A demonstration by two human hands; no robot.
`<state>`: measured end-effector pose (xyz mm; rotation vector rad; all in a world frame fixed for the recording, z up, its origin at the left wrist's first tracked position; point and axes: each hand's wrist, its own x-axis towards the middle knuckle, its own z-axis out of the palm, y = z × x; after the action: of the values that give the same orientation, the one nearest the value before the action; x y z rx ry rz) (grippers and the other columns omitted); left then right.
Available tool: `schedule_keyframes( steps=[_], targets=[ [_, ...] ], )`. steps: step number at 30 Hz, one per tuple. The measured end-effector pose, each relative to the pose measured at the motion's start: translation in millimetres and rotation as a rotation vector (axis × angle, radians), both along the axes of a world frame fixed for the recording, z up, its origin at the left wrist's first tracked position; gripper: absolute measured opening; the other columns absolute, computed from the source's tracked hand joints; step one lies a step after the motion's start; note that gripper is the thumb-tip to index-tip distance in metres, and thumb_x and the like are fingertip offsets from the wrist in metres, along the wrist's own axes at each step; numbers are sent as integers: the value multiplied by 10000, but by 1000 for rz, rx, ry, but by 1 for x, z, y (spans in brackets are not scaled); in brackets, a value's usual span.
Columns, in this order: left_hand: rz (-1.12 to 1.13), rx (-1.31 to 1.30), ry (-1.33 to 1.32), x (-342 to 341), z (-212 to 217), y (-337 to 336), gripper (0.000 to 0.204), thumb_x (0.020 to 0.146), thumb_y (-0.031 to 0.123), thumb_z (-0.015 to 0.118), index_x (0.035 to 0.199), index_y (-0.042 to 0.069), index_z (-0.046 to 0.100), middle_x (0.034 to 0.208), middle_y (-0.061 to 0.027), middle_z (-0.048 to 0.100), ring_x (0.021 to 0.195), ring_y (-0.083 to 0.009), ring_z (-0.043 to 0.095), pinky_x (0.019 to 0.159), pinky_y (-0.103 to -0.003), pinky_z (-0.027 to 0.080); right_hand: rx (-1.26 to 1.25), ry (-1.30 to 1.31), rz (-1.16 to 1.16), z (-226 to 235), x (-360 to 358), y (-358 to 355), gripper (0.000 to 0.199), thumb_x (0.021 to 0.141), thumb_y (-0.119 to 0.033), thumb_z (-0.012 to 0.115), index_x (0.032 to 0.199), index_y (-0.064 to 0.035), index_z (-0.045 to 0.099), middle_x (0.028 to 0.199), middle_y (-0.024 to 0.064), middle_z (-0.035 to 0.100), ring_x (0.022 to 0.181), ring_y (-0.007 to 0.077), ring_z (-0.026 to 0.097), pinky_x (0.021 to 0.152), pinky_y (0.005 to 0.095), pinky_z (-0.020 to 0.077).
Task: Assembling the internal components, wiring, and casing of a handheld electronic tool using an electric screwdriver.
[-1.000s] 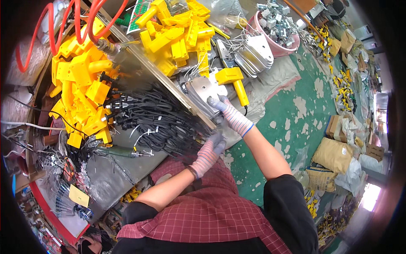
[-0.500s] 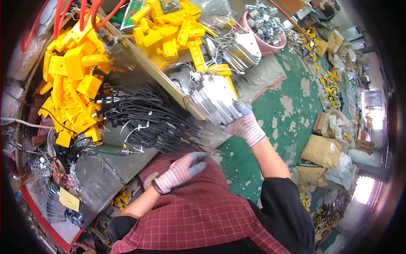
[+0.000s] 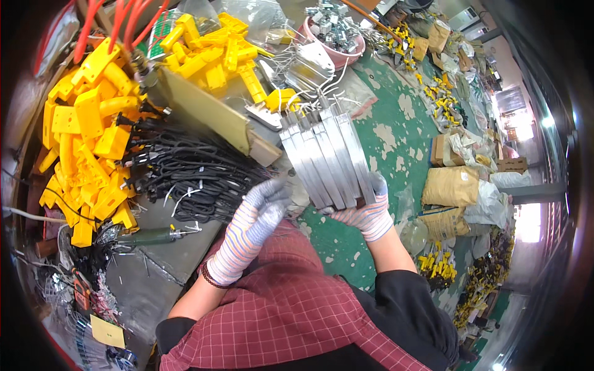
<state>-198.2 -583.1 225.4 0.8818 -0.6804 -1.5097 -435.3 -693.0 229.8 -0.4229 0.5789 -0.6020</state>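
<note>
My right hand (image 3: pixel 366 217), in a striped knit glove, grips a stack of flat silver metal plates (image 3: pixel 325 162) from below. White wires stick out of the top of the stack, which stands nearly upright above the floor. My left hand (image 3: pixel 247 226), gloved the same way, is raised to the left of the plates and apart from them. Its fingers look loosely stretched, with nothing seen in them. Beyond it on the bench lies a bundle of black cables (image 3: pixel 192 164) with plugs at the left end. A wooden board (image 3: pixel 201 108) stands behind the cables.
Yellow plastic housings (image 3: pixel 90 117) are heaped at the left, and more yellow parts (image 3: pixel 216 55) lie behind the board. A green power screwdriver (image 3: pixel 148 237) rests on the bench. A pink basin (image 3: pixel 341 60) of metal pieces stands at the back; sacks (image 3: pixel 450 185) line the right.
My right hand has lifted the stack of plates off the pile beside the board and brought it nearer. My left hand has risen from my lap toward the stack. The view has shifted slightly.
</note>
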Motion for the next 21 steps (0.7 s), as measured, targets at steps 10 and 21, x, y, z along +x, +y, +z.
schedule_keyframes(
  steps=[10,21],
  targets=[
    [523,64,450,41,22,63,676,1008,610,408,1489,136,387,1418,-75,505,1296,-226,495,1093,-392,406,-1169,668,303,32,139,113,950,711,-368,843,1491,-64,396,1422,206,477,1283,361,493,1092,443,378],
    [443,-453,1098,157,-70,159,569,1068,459,272,1539,140,294,1571,-93,327,1436,-268,335,1199,-443,256,-1873,578,406,29,265,180,817,661,-492,816,1313,-60,579,1335,291,527,1232,517,469,1039,559,373]
  ],
)
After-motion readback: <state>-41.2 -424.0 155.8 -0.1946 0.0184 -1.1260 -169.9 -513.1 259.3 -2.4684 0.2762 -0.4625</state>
